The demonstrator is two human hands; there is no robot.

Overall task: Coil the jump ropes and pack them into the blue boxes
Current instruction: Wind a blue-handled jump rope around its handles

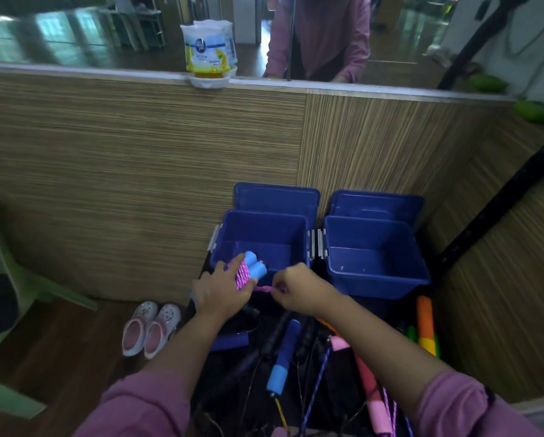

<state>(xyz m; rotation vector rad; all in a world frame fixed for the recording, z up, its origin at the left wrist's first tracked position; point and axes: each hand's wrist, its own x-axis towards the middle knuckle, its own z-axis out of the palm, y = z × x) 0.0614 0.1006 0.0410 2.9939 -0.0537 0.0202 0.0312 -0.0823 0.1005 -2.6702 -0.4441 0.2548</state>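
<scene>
My left hand (220,291) grips a jump rope bundle (248,271): two light-blue foam handles side by side with pink patterned cord wound around them. It hovers at the near rim of the left blue box (295,222). My right hand (299,293) pinches the loose pink cord end (264,289) just right of the bundle. The right blue box (390,282) stands open beside the left one, and nothing shows inside it. Both lids lean against the wall behind. Several uncoiled ropes (283,357) with blue, pink and black handles lie on the dark surface below my arms.
A wood-panel wall (138,152) rises close behind the boxes, with a mirror above it and a room-freshener pack (209,52) on the ledge. Pink clogs (150,328) sit on the floor at left. Orange and green foam handles (425,326) lie at right. A black pole (500,200) slants at right.
</scene>
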